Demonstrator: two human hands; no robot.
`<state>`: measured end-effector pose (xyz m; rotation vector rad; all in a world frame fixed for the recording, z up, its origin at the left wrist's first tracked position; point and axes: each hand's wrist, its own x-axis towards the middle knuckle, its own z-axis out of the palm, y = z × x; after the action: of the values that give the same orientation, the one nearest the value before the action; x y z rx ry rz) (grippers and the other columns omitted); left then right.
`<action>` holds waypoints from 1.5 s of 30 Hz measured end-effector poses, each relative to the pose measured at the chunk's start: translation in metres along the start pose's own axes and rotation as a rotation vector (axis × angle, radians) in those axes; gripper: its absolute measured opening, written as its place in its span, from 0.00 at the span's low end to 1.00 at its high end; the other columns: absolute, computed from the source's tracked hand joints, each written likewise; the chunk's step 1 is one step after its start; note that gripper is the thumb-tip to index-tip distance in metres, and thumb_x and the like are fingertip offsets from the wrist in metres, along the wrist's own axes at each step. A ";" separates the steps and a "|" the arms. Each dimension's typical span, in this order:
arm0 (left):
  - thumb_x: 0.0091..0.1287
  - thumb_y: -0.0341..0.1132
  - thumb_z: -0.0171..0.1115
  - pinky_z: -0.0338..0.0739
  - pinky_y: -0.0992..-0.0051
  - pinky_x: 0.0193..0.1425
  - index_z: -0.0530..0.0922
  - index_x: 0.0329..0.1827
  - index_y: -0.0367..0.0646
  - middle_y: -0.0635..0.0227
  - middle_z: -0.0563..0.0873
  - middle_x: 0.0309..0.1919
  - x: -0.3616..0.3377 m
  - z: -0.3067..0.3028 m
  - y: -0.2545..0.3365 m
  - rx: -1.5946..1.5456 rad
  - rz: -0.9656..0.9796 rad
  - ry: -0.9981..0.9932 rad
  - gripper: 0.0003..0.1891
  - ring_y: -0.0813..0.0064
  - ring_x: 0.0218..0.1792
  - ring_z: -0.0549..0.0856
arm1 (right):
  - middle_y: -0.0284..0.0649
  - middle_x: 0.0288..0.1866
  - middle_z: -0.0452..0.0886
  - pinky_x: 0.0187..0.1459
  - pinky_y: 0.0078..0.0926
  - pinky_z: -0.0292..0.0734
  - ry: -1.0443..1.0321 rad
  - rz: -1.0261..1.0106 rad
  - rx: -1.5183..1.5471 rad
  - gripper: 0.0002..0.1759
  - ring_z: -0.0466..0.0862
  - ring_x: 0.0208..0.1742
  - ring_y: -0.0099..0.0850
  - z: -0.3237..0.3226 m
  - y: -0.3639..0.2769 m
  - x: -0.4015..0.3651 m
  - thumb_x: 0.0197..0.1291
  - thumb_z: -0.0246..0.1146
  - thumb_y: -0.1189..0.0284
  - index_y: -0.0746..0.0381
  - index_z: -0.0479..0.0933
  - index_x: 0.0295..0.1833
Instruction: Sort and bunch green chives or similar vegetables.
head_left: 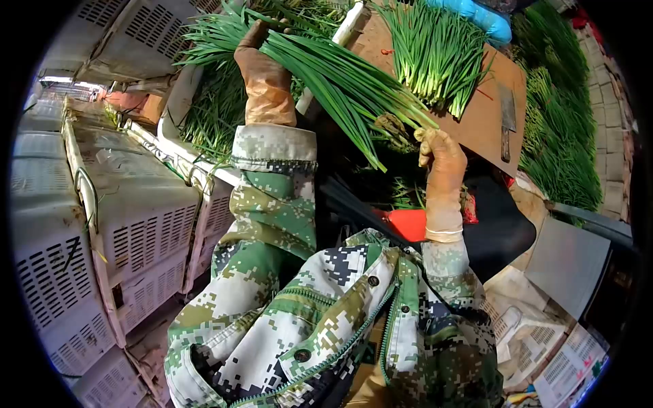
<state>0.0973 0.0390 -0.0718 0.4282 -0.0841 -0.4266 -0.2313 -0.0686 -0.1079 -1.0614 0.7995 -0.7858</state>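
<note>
Long green leafy stalks [340, 75] stretch between my two gloved hands. My left hand [264, 64] is closed around the leafy part at the upper left. Farther right, my right hand [441, 149] pinches the pale root ends of the same bunch. Brownish, withered bits [392, 130] hang beside the roots, just left of my right hand. A second bundle of green stalks [435, 58] lies on a brown board [486, 132] beyond my right hand. On that board, at its right side, rests a knife [507, 115] with a wide blade.
Stacked white slotted crates [143, 197] stand on the left. More greens [211, 115] fill a white crate behind my left hand. A long bed of greens [561, 129] runs along the right. Below my hands is a red object [407, 224]. A blue-sleeved arm [481, 17] shows at the top.
</note>
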 end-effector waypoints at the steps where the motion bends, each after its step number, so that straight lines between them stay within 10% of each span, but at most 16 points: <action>1: 0.67 0.34 0.54 0.80 0.65 0.37 0.77 0.40 0.34 0.56 0.83 0.32 0.000 0.001 0.000 -0.001 0.006 0.006 0.10 0.61 0.32 0.81 | 0.35 0.27 0.80 0.22 0.14 0.66 0.001 0.005 -0.063 0.09 0.71 0.21 0.17 -0.003 -0.006 -0.003 0.66 0.61 0.72 0.68 0.81 0.37; 5: 0.67 0.34 0.54 0.80 0.65 0.37 0.76 0.39 0.34 0.56 0.82 0.32 -0.001 0.006 0.003 -0.005 0.038 0.056 0.10 0.61 0.31 0.80 | 0.37 0.27 0.82 0.27 0.18 0.71 -0.001 -0.052 -0.451 0.08 0.74 0.22 0.20 -0.069 0.023 0.009 0.58 0.61 0.74 0.68 0.81 0.34; 7: 0.67 0.34 0.54 0.79 0.65 0.37 0.76 0.39 0.34 0.56 0.82 0.32 0.000 0.005 0.004 -0.010 0.058 0.100 0.10 0.61 0.31 0.80 | 0.41 0.37 0.86 0.36 0.35 0.79 -0.213 -0.190 -1.655 0.11 0.86 0.36 0.34 -0.136 0.083 0.020 0.59 0.57 0.70 0.63 0.83 0.33; 9: 0.67 0.33 0.53 0.79 0.65 0.36 0.76 0.39 0.34 0.56 0.82 0.32 0.000 0.007 0.006 -0.009 0.078 0.134 0.10 0.61 0.31 0.80 | 0.45 0.49 0.85 0.53 0.36 0.79 -0.577 0.432 -2.106 0.17 0.84 0.53 0.38 -0.161 0.097 0.012 0.56 0.60 0.62 0.59 0.85 0.47; 11: 0.67 0.33 0.53 0.79 0.65 0.36 0.75 0.39 0.34 0.56 0.81 0.31 -0.001 0.008 0.010 0.003 0.106 0.164 0.09 0.61 0.30 0.80 | 0.47 0.51 0.84 0.53 0.37 0.78 -0.498 0.524 -2.037 0.19 0.84 0.53 0.40 -0.143 0.067 0.007 0.56 0.62 0.63 0.61 0.83 0.50; 15: 0.67 0.34 0.52 0.79 0.65 0.35 0.74 0.36 0.35 0.54 0.81 0.31 0.000 0.005 0.008 -0.051 0.062 0.126 0.09 0.60 0.29 0.79 | 0.48 0.51 0.82 0.56 0.37 0.75 -0.301 -0.239 -1.021 0.23 0.82 0.52 0.44 -0.061 -0.007 -0.013 0.57 0.67 0.63 0.66 0.79 0.54; 19: 0.65 0.32 0.54 0.81 0.68 0.33 0.75 0.36 0.33 0.53 0.82 0.33 -0.021 0.030 0.001 0.169 0.172 0.211 0.09 0.61 0.28 0.80 | 0.51 0.50 0.80 0.57 0.40 0.71 -0.072 -0.780 -1.120 0.25 0.79 0.53 0.47 0.000 -0.007 0.000 0.56 0.70 0.61 0.67 0.78 0.53; 34: 0.70 0.32 0.54 0.80 0.64 0.39 0.78 0.40 0.32 0.58 0.84 0.34 -0.020 0.023 -0.001 -0.057 -0.010 -0.047 0.10 0.63 0.32 0.81 | 0.46 0.38 0.86 0.46 0.30 0.77 -0.063 -0.440 -0.595 0.13 0.84 0.39 0.37 0.023 0.019 0.031 0.57 0.70 0.69 0.68 0.84 0.42; 41: 0.67 0.32 0.56 0.81 0.65 0.37 0.79 0.38 0.33 0.58 0.83 0.33 -0.025 0.024 -0.005 0.056 0.070 -0.105 0.09 0.62 0.33 0.81 | 0.46 0.31 0.82 0.38 0.31 0.74 0.016 -0.411 -0.840 0.08 0.81 0.32 0.39 -0.004 0.025 0.030 0.55 0.68 0.71 0.66 0.82 0.35; 45: 0.68 0.32 0.52 0.77 0.69 0.42 0.76 0.42 0.33 0.61 0.80 0.36 -0.019 0.017 0.001 -0.166 -0.042 -0.271 0.10 0.67 0.38 0.78 | 0.48 0.38 0.83 0.43 0.41 0.77 -0.366 -0.554 -1.222 0.07 0.82 0.42 0.49 -0.054 0.045 0.033 0.56 0.62 0.69 0.62 0.80 0.35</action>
<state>0.0778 0.0414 -0.0556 0.2068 -0.3007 -0.5268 -0.2540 -0.1070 -0.1710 -2.5143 0.6371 -0.4655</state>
